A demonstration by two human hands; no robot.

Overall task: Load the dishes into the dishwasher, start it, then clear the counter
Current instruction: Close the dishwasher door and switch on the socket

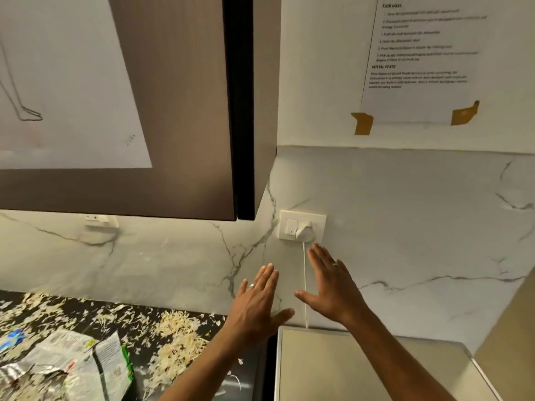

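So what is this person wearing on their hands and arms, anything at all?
Both forearms are bare, with no sleeves in view and no gloves. The left hand has a silver ring on one finger, and the right hand wears a similar silver ring.

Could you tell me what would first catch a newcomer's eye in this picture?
Two open hands, the left hand and the right hand, are raised before the marble wall below a wall socket. At lower left, the dark counter is strewn with pale shreds and torn wrappers.

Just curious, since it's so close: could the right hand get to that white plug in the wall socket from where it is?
Probably yes. The right hand is open, fingertips just below the plug, with nothing between them.
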